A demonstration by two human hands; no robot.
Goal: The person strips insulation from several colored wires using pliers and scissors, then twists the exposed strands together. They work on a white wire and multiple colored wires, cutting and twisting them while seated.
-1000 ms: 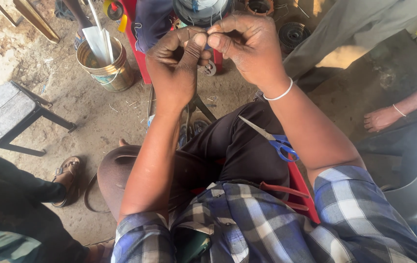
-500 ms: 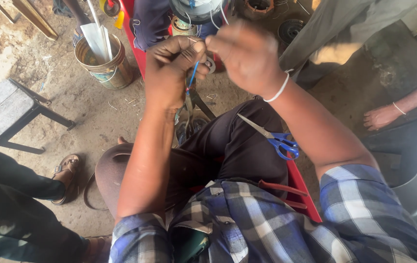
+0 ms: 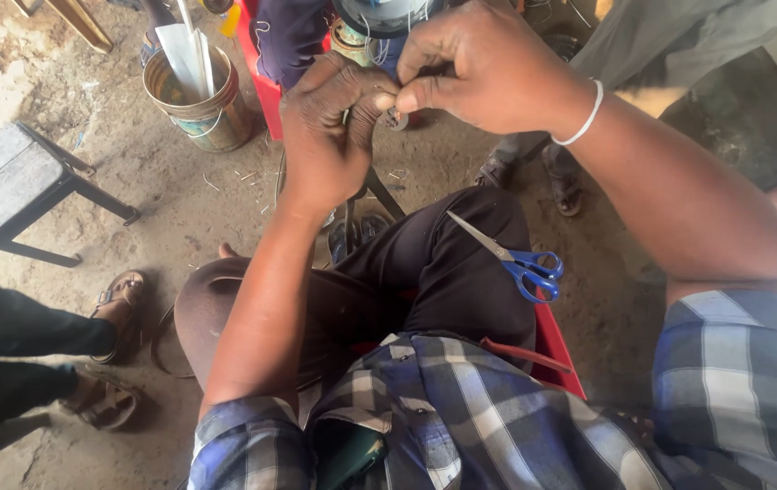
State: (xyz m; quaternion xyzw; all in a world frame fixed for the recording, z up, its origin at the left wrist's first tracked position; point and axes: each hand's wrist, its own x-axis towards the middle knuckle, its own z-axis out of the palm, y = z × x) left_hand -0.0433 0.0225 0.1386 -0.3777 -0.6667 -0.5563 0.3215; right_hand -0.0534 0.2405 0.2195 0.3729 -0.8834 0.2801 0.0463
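Above the seated person's lap, the left hand [image 3: 334,136] and the right hand [image 3: 483,68] are brought together again, whereas half a second ago the right hand was blurred and drawn slightly away. The thumb and forefinger of each hand are now pressed fingertip to fingertip around a small metal piece [image 3: 395,116], of which only a grey, ring-like bit is seen below the fingers. Thin pale wire [image 3: 372,50] is seen running up from the pinch toward a round wound part [image 3: 388,14], which is cut off by the top edge. What exactly is pinched cannot be made out, since most of it is covered by the curled fingers. Both hands are closed on it, the left from below and the right from above. A pair of blue-handled scissors [image 3: 511,259] is laid on the right thigh, well apart from the hands. A metal bucket [image 3: 198,100] and a grey stool [image 3: 16,181] are seen at the left.
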